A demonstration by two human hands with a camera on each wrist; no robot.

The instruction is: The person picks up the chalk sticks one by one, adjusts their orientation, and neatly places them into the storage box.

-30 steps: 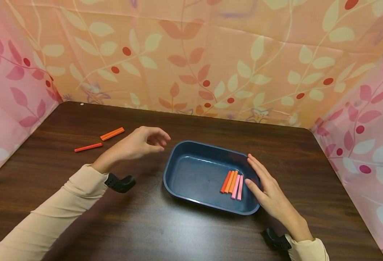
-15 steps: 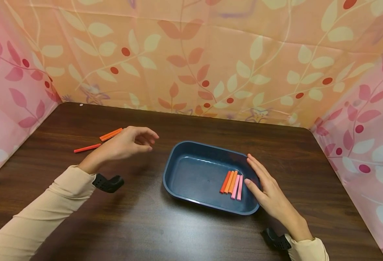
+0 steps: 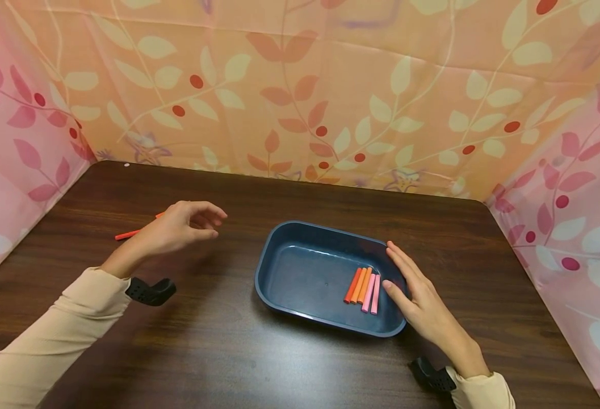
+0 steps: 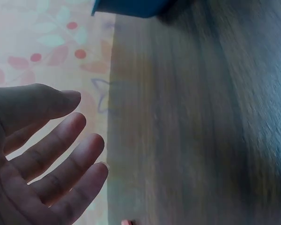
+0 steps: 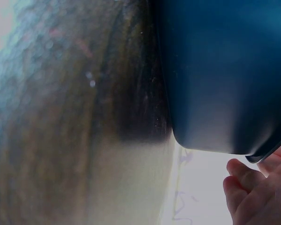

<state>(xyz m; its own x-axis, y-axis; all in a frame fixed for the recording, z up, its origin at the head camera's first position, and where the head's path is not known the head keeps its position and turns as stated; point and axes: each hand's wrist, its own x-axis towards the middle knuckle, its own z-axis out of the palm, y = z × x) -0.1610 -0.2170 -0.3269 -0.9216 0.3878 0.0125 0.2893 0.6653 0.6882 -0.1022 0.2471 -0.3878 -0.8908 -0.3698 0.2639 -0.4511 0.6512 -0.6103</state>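
Your left hand (image 3: 179,228) is hovering empty, fingers loosely curving; your right hand (image 3: 424,304) is resting straight-fingered on the blue tray (image 3: 300,275). Five sticks (image 3: 364,286) are lying inside; a red stick (image 3: 128,234) and mostly hidden orange piece (image 3: 159,215) are remaining, left on the bench (image 3: 233,352).

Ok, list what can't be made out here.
Head view: outside the tray, most of the orange piece and one end of the red stick, behind the left hand.
Left wrist view: tray, cut by top edge; reddish tip, by bottom edge.
Right wrist view: tray's inside, behind its outer wall.
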